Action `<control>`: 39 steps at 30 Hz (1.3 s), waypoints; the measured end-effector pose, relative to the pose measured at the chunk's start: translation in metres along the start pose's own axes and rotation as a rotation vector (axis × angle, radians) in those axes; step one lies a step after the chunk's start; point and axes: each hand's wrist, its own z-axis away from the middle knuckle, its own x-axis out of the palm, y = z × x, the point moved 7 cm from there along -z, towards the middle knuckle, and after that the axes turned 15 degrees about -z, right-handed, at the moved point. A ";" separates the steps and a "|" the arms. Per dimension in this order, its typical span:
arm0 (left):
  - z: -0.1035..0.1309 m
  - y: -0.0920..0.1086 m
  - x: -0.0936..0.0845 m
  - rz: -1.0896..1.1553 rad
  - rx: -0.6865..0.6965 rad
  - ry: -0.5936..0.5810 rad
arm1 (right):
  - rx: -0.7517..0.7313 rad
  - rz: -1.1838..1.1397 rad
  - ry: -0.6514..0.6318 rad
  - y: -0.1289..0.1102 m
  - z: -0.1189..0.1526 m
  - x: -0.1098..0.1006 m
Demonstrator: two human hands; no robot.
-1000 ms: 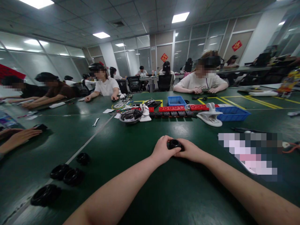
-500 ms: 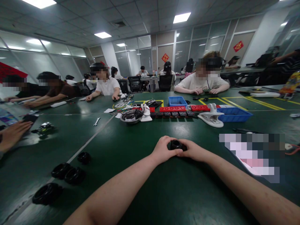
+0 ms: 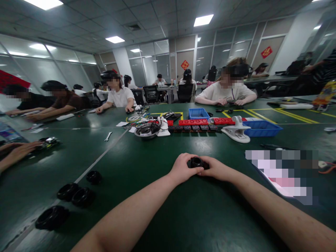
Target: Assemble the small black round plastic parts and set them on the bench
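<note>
Both my hands are closed round a shiny black ring-shaped piece (image 3: 196,162) with a round opening on top, low over the green table (image 3: 168,217). My left hand (image 3: 184,168) grips its left side, thumb across the front. My right hand (image 3: 216,168) holds the right side, its thumb tip close to the left thumb. Fingers hide the back and lower part of the piece. Several similar black rings lie at the left, one apart (image 3: 93,177), two side by side (image 3: 82,196), and a larger-looking one (image 3: 51,217) nearest me.
Beyond my hands are a red power strip (image 3: 193,122), a metal bowl (image 3: 147,134) with cables, a white clamp stand (image 3: 237,131) and a blue tray (image 3: 264,129). A wrench (image 3: 108,136) lies left. A co-worker's hands (image 3: 25,152) handle a small device. At right lies a blurred-out flat thing (image 3: 286,190).
My hands and the black ring-shaped piece stay almost in place. At the far left, the co-worker's hand has moved right onto the small device.
</note>
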 end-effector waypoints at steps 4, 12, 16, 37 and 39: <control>0.000 -0.001 0.002 0.014 0.000 -0.031 | 0.003 -0.017 -0.012 -0.004 0.001 0.001; 0.000 0.000 0.001 0.016 -0.002 -0.041 | 0.045 -0.053 0.020 0.000 0.000 0.000; 0.000 0.000 0.001 -0.010 -0.032 -0.033 | 0.051 -0.057 0.035 0.003 0.000 0.000; 0.000 -0.004 0.001 -0.033 -0.097 0.021 | 0.136 0.509 0.388 -0.010 0.008 0.002; -0.001 -0.005 0.002 -0.001 -0.079 -0.027 | 0.048 0.334 0.315 -0.012 0.006 0.000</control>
